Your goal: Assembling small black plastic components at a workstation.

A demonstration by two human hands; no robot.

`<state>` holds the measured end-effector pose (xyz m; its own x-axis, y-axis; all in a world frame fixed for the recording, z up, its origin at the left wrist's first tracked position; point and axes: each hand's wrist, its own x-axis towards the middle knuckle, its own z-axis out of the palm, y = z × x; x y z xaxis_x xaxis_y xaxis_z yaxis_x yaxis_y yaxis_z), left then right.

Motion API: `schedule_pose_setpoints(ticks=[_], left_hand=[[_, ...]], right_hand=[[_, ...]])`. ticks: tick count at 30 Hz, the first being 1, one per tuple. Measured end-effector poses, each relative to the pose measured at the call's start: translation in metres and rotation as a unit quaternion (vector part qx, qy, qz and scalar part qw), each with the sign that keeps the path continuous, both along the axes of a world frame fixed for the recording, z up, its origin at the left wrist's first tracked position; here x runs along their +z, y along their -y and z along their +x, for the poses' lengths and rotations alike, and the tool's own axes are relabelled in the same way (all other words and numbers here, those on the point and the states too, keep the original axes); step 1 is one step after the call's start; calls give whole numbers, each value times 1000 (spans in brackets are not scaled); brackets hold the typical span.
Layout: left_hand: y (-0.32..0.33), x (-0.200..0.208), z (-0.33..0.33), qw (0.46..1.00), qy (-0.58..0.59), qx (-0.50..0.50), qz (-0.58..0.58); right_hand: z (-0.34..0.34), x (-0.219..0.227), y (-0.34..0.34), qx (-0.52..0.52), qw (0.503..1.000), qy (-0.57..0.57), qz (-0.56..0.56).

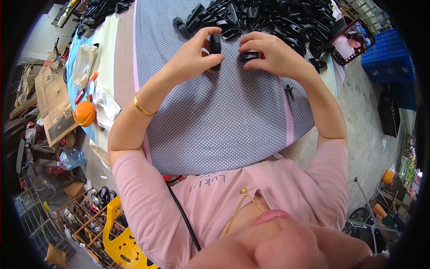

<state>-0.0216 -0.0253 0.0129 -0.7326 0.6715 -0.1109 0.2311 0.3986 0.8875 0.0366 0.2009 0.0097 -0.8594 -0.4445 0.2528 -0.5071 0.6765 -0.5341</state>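
Observation:
My left hand point(201, 50) pinches an upright black plastic part point(215, 44) between thumb and fingers. To its right, my right hand point(268, 53) is closed on a smaller-looking black plastic part point(247, 56), which lies level and is partly covered by the fingers. The two parts are apart, a short gap between them, over the dotted grey-blue cloth point(215, 121). Just beyond both hands spreads a large heap of black plastic parts point(264, 20). A single small black piece point(289, 92) rests on the cloth near my right forearm.
A phone point(352, 42) with a lit screen stands at the right table edge, by blue crates point(389, 56). On the left lie an orange point(84, 113), a white plastic bag point(105, 107) and an orange-capped tool point(93, 77). A yellow chair point(123, 242) stands behind me at lower left.

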Motion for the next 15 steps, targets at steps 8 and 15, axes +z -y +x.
schedule_pose_setpoints(ticks=[8, 15], left_hand=[[-10, -10, 5, 999, 18, -28, 29], [-5, -11, 8, 929, -357, -74, -60]], right_hand=[[8, 8, -5, -56, 986, -58, 149], [7, 5, 3, 0, 998, -69, 4]])
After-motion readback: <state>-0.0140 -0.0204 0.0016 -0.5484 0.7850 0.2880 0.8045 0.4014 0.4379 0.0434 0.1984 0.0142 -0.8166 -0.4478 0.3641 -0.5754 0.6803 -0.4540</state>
